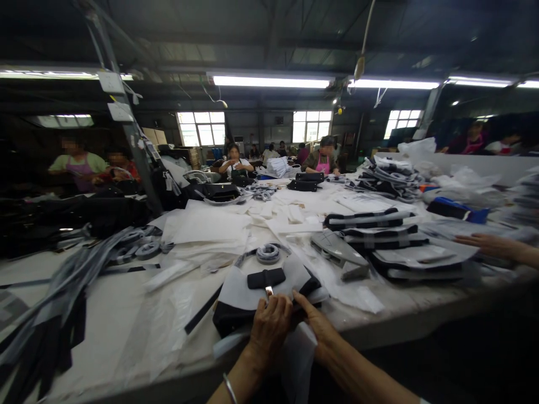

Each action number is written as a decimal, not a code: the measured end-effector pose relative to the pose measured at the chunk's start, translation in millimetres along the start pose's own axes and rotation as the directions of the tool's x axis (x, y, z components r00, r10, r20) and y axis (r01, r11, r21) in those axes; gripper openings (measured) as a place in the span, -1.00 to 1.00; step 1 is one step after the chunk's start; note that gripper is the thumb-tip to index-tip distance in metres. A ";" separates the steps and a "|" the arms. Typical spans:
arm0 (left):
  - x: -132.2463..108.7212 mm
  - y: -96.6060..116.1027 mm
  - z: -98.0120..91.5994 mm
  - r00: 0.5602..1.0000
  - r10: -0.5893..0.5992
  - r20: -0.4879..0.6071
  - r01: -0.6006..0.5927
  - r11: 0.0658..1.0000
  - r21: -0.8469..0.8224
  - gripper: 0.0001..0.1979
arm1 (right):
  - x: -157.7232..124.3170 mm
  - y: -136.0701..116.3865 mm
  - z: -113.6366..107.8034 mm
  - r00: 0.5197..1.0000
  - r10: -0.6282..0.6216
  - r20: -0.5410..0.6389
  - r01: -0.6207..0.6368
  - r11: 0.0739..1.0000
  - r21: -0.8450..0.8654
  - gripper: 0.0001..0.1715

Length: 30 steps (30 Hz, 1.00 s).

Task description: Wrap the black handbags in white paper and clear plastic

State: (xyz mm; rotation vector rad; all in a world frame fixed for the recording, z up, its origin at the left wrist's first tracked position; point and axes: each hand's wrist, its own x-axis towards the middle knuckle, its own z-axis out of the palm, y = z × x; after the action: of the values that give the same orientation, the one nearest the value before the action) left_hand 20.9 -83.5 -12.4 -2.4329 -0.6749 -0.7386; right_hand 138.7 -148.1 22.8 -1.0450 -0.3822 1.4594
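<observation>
The person stands at the near edge of a big work table. A black and grey handbag lies flat right in front of them, near the table's edge. It has a black tab on top and a small shiny clasp just under it.

The left hand sits on the near side of the handbag. Its fingers are curled down and hold the handbag just below the clasp. A thin bracelet is on that wrist.

The right hand is just beside the left one. Its fingers are held close together and touch the handbag's right side. It is too dark to tell if they pinch anything.

A small roll of grey strap lies just behind the handbag. To the right is a pile of grey and black bag parts, and another person's hand rests near it. White paper sheets lie farther back.
</observation>
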 end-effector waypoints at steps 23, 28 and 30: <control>10.6 -104.9 -58.7 0.811 -0.562 -0.162 0.500 0.809 -0.308 -0.75 | 89.9 -104.8 -44.9 0.689 -0.702 -0.179 0.479 0.627 -0.615 -0.59; 5.8 -103.2 -54.4 0.806 -0.568 -0.164 0.505 0.806 -0.309 -0.76 | 64.5 -72.2 -55.9 0.645 -0.641 0.416 0.567 0.037 -0.823 -0.65; 6.6 -103.7 -54.4 0.795 -0.586 -0.158 0.521 0.792 -0.318 -0.76 | 57.6 -61.5 -48.5 0.605 -0.362 0.709 0.649 -0.291 -0.703 -0.42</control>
State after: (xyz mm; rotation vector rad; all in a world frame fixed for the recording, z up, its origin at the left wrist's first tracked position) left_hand -54.2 -35.8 64.0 -2.3005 -1.2921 -1.4231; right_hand 222.7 -99.1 22.1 -1.4266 -2.0773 0.1161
